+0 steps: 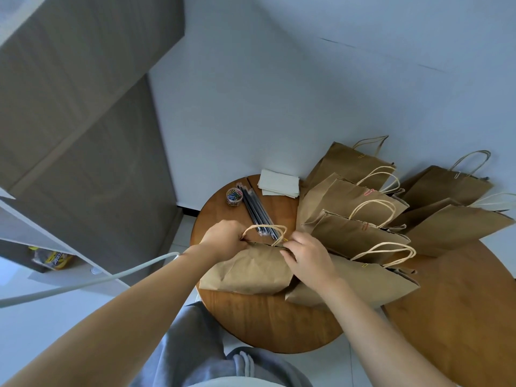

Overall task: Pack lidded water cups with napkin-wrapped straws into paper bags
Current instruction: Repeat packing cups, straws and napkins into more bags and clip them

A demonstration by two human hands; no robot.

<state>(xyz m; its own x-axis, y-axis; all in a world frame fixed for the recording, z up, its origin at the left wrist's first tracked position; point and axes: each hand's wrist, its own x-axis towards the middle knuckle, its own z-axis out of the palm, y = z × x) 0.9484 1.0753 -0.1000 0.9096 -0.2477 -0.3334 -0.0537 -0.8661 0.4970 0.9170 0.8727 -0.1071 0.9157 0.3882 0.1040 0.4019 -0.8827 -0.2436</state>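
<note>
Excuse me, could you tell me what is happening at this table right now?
A person is holding the top edge of a paper bag lying on the round wooden table, left hand and right hand at its mouth. Several clipped bags lie beside it, with straws, napkins and a jar of paper clips behind.

Bag (251, 269) contents hidden

We find no text we can read. At about nine o'clock, the yellow packet (53, 259) on the shelf (16, 219) bears dark lettering, but it is too blurred and small for us to make out.
</note>
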